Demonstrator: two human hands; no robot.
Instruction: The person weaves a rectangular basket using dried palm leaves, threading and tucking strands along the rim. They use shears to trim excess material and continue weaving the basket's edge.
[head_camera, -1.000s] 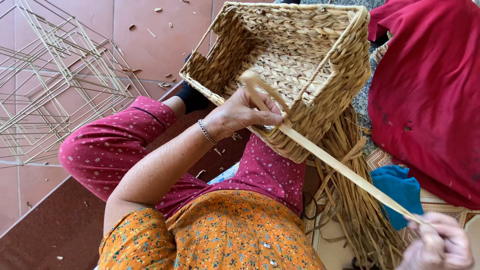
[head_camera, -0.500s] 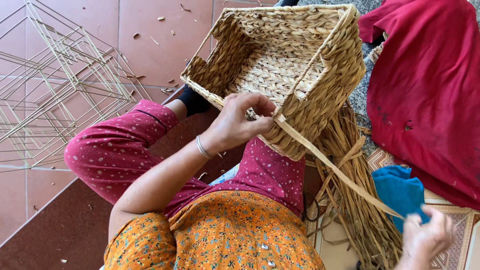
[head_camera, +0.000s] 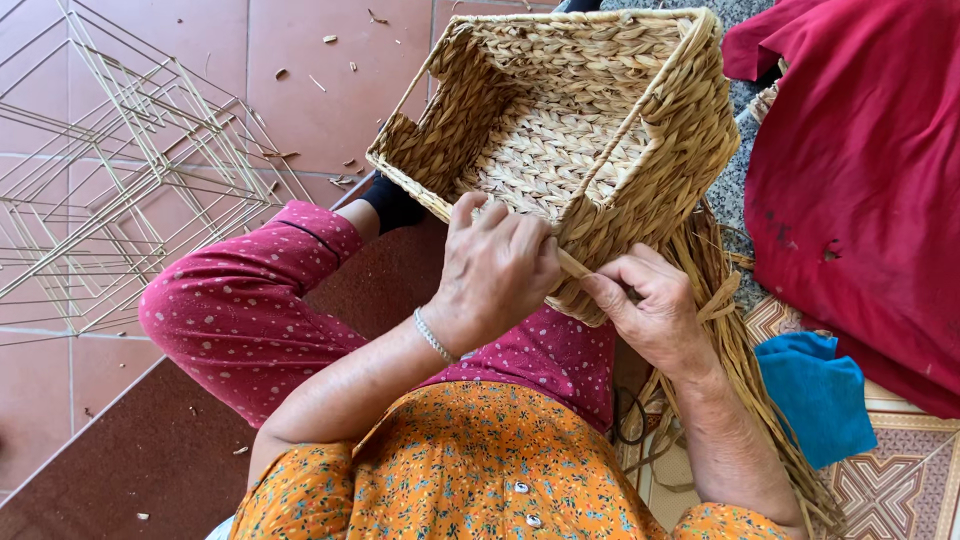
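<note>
"What changed?"

"Her right hand (head_camera: 655, 310) was far out, pulling the straw strip (head_camera: 575, 265). Now it pinches the strip right beside the woven basket (head_camera: 640, 150)."

"And her left hand (head_camera: 495, 270)?"

"Still curled on the basket's corner, on her lap."

A woven basket (head_camera: 590, 130) is being steadied on the lap by the left hand (head_camera: 495, 270) at its near corner. A flat strand (head_camera: 575, 265) is being pinched by the right hand (head_camera: 650, 305). Loose straw (head_camera: 740, 360) is lying beside a blue cloth (head_camera: 815, 390).
</note>
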